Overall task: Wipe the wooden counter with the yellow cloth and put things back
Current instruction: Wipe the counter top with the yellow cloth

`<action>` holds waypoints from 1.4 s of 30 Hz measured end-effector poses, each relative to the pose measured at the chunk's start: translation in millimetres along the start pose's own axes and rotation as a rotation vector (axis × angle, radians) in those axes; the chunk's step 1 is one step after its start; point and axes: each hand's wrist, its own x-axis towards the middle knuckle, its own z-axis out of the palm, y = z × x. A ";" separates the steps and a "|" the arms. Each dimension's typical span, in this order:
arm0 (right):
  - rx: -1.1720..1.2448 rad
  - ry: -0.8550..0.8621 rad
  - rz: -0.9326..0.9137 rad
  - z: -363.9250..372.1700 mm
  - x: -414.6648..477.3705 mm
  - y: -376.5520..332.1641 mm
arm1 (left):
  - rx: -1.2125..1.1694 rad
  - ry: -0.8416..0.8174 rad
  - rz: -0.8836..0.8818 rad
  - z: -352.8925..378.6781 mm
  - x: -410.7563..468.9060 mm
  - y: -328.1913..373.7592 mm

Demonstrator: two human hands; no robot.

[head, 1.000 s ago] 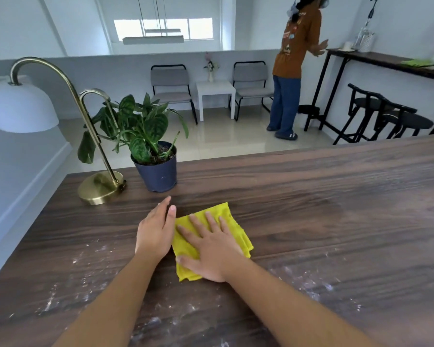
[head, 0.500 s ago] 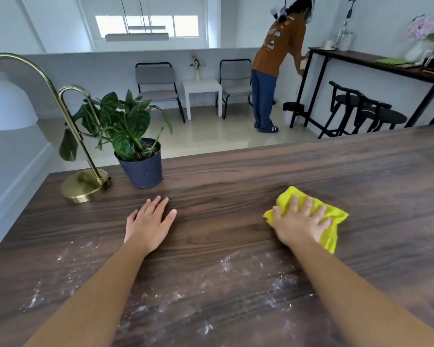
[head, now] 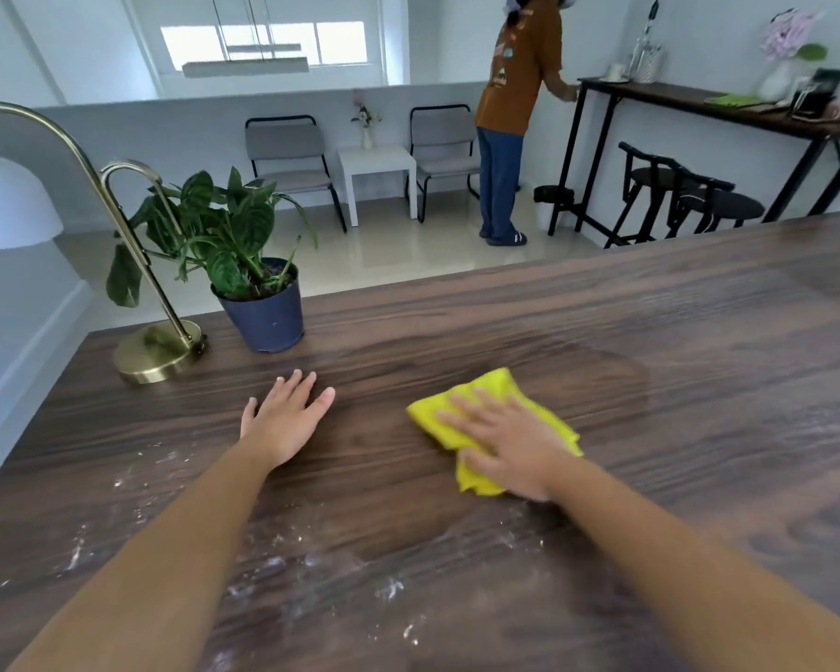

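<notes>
Pale walls; glossy light floor (head: 408,249); high window (head: 263,43); hanging bar light (head: 245,66). Two grey chairs (head: 289,157) flanking small white table (head: 377,162). Dark high table (head: 699,101), black stools (head: 689,196) right. Person standing (head: 510,114) at high table.

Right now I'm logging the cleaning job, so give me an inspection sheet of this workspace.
Surface: wooden counter, dark grain, white powdery specks across the near part; far part looks clean.
Job's things: yellow cloth, crumpled, flat on the counter.
Clutter: brass lamp and potted plant stand at the far left corner.
Hands: right hand pressed flat on the cloth; left hand flat on bare wood, holding nothing.
Cables: nothing seen.
Surroundings: another person stands at a high table with stools; two chairs and a small white table sit by the wall.
</notes>
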 end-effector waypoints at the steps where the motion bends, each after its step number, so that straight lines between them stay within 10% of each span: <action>1: -0.003 0.003 0.147 -1.4 -7.6 25.2 | 0.009 0.004 -0.001 1.1 -2.0 0.8; 6: 0.137 0.134 0.797 6.0 -39.5 63.5 | 0.038 -0.011 0.017 2.7 -12.0 10.3; 9: 0.169 0.109 0.852 5.2 -23.7 3.1 | 0.022 -0.035 0.029 1.6 -17.3 15.1; 15: 0.041 0.024 -0.078 23.4 -21.2 -134.5 | 0.004 -0.056 0.043 -2.7 -20.8 15.5; 19: -0.007 -0.028 -0.412 10.4 -47.3 -74.3 | 0.015 -0.054 0.073 -0.7 -22.6 11.5; 25: 0.011 0.064 0.439 8.3 -86.1 49.4 | 0.034 -0.020 0.089 8.1 -24.8 9.2; 30: 0.159 0.142 0.905 17.7 -80.3 9.6 | 0.074 0.010 0.083 13.3 -22.4 10.4; 37: 0.083 0.034 0.108 26.9 -59.1 -171.7 | -0.040 -0.037 0.078 0.8 -30.2 18.0; 42: 0.039 -0.021 -0.362 21.3 -105.2 -123.6 | 0.017 0.091 0.174 16.4 -74.0 29.1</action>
